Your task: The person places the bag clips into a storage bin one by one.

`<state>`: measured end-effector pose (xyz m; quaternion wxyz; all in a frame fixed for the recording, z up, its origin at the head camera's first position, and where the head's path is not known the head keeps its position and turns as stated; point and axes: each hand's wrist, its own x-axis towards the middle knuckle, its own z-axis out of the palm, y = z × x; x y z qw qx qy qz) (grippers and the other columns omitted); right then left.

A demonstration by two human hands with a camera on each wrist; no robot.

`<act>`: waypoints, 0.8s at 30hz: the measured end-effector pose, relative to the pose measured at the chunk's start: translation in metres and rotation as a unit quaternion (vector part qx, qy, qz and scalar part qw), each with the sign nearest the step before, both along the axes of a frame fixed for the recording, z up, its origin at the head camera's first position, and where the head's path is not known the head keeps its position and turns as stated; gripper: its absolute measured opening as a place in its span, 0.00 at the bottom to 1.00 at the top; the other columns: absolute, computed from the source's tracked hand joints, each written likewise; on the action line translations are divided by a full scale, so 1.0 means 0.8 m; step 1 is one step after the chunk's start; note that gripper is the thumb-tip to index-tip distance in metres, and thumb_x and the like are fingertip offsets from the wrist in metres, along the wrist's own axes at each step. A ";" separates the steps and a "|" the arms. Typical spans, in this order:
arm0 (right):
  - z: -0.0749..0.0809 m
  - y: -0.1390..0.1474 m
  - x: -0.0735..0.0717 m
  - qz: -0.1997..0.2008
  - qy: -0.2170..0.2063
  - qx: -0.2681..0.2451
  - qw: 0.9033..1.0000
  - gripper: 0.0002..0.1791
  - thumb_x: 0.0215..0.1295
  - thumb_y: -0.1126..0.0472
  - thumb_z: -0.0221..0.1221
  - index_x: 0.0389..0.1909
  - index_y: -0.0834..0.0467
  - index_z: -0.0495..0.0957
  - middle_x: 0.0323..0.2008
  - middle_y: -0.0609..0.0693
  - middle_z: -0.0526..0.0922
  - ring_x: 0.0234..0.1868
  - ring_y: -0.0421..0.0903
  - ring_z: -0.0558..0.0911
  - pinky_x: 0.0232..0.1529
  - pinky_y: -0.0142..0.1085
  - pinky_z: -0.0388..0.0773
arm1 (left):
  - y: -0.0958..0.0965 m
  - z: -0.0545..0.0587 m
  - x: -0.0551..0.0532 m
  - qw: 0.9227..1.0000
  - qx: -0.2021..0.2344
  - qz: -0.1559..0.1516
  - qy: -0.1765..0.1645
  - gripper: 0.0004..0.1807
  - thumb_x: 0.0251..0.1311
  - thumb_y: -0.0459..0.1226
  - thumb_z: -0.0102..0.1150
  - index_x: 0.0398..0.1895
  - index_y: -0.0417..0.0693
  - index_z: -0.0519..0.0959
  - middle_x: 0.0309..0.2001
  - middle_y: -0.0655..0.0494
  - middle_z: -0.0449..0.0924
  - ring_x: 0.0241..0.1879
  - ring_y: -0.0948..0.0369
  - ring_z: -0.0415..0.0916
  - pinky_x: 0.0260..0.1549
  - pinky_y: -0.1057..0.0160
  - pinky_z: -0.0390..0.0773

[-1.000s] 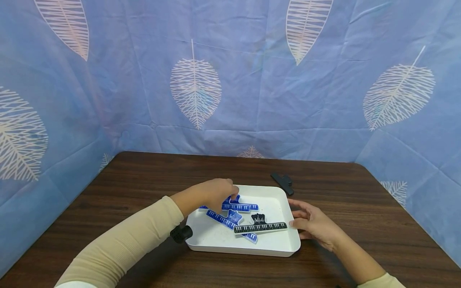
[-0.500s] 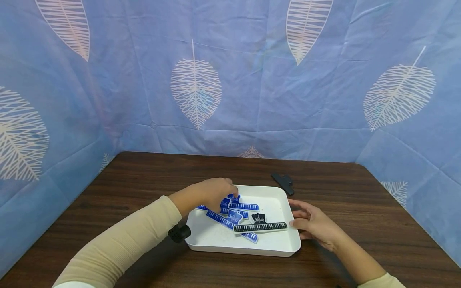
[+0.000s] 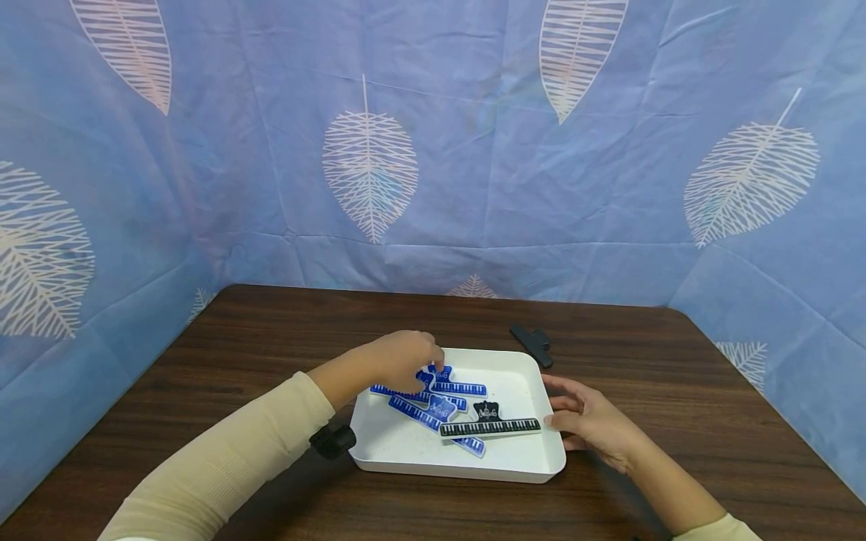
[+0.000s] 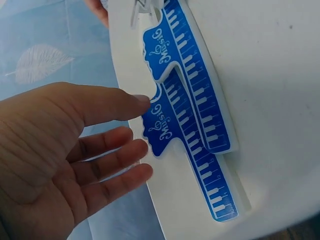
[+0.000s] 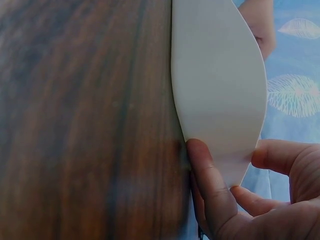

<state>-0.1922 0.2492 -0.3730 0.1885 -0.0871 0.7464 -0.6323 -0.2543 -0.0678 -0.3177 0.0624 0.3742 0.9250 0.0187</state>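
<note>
A white tray (image 3: 460, 472) holds several blue music clips (image 3: 460, 389) with piano-key patterns, plus a black piano-key clip (image 3: 490, 428) lying across a blue one. My left hand (image 3: 406, 362) hovers over the tray's back left. In the left wrist view, its thumb tip is right at the handle of one blue clip (image 4: 162, 127), overlapped by another blue clip (image 4: 200, 95); the fingers are spread, with nothing pinched between them. At the tray's right side my right hand (image 3: 598, 428) grips the wall, thumb at the rim (image 5: 257, 142) and fingers along the outside.
A plain black clip (image 3: 532, 346) lies on the dark wooden table (image 3: 304, 323) just behind the tray's right corner. Blue cloth (image 3: 473, 173) printed with white leaves hangs behind and at both sides. A black strap device (image 3: 333, 441) sits under the left wrist.
The blue clip under my left hand has come to rest lower and slightly left, and the fingers have let it go. The left hand has drawn slightly up and left; the right stays put.
</note>
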 end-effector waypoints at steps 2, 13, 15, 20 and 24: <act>0.001 0.000 0.000 -0.001 0.000 0.001 1.000 0.44 0.64 0.70 0.57 0.75 0.68 0.43 0.58 0.71 0.70 0.47 0.58 0.82 0.40 0.52 0.82 | -0.003 0.002 0.001 1.000 0.018 -0.002 0.006 0.14 0.57 0.39 0.68 0.48 0.53 0.84 0.48 0.56 0.81 0.48 0.61 0.77 0.53 0.60 0.76; 0.002 -0.001 0.000 -0.004 0.001 0.007 1.000 0.44 0.64 0.70 0.58 0.75 0.68 0.44 0.58 0.71 0.70 0.47 0.56 0.82 0.40 0.52 0.82 | -0.025 -0.001 0.003 0.993 0.090 0.031 0.076 0.12 0.55 0.40 0.69 0.43 0.53 0.84 0.38 0.59 0.81 0.35 0.64 0.76 0.38 0.64 0.80; 0.002 -0.001 0.000 -0.005 0.001 0.009 1.000 0.44 0.64 0.70 0.58 0.75 0.68 0.44 0.58 0.72 0.70 0.47 0.56 0.82 0.40 0.52 0.82 | -0.028 -0.001 0.004 0.991 0.097 0.040 0.086 0.12 0.55 0.40 0.69 0.43 0.53 0.85 0.38 0.59 0.81 0.35 0.64 0.77 0.38 0.64 0.80; 0.002 0.000 0.000 -0.003 -0.003 0.007 1.000 0.44 0.64 0.69 0.58 0.75 0.67 0.44 0.58 0.73 0.68 0.47 0.56 0.82 0.41 0.52 0.82 | -0.036 -0.004 0.008 0.986 0.112 0.059 0.108 0.12 0.53 0.40 0.71 0.41 0.53 0.85 0.38 0.59 0.81 0.34 0.64 0.78 0.35 0.65 0.80; 0.001 0.000 -0.001 0.000 -0.006 0.007 1.000 0.44 0.64 0.69 0.58 0.75 0.67 0.44 0.59 0.72 0.68 0.47 0.56 0.82 0.41 0.52 0.82 | -0.044 -0.006 0.014 0.982 0.124 0.074 0.119 0.12 0.51 0.40 0.72 0.41 0.52 0.85 0.37 0.58 0.81 0.32 0.64 0.79 0.33 0.65 0.80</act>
